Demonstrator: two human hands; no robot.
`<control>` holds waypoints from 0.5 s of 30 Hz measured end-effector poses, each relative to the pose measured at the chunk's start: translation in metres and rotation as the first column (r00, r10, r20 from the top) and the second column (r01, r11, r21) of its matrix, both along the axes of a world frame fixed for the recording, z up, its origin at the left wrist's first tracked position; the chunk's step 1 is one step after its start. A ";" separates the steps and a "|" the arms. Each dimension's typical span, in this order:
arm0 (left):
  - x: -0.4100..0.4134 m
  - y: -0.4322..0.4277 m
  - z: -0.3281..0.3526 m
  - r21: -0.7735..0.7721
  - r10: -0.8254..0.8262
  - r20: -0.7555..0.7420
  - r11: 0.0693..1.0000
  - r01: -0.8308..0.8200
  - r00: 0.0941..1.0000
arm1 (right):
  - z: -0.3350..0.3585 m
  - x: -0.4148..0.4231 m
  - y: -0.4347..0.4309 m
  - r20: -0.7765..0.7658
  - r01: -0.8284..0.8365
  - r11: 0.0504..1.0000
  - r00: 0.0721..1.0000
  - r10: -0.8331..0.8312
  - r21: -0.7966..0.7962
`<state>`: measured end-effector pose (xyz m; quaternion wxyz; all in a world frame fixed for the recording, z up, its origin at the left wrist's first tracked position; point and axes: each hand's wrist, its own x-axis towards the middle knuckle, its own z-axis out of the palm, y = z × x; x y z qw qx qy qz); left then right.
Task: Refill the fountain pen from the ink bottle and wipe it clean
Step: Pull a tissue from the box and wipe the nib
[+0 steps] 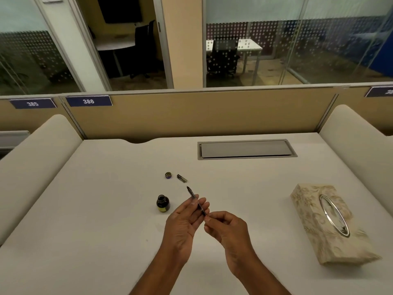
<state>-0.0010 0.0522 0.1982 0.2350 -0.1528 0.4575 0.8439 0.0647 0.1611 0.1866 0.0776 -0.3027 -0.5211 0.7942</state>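
A thin dark fountain pen (pixel 192 194) is held over the white desk (pixel 106 209), its nib pointing up and away. My left hand (pixel 184 220) holds its middle between the fingertips and thumb. My right hand (pixel 227 228) pinches the pen's near end. The open ink bottle (pixel 163 203), dark with a yellowish label, stands just left of my left hand. Its round cap (pixel 168 175) lies farther back on the desk. Beside the cap lies a short dark pen part (pixel 182 178).
A patterned beige tissue box (pixel 325 224) with a metal-rimmed oval opening lies at the right. A grey cable hatch (pixel 246 149) is set into the desk's back. Padded dividers flank the desk, and a tan partition stands behind it.
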 end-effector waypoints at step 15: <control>0.012 0.007 0.000 -0.099 -0.139 -0.122 0.987 0.127 0.983 | 0.008 0.053 0.038 0.028 0.178 0.957 0.981 -0.190 0.230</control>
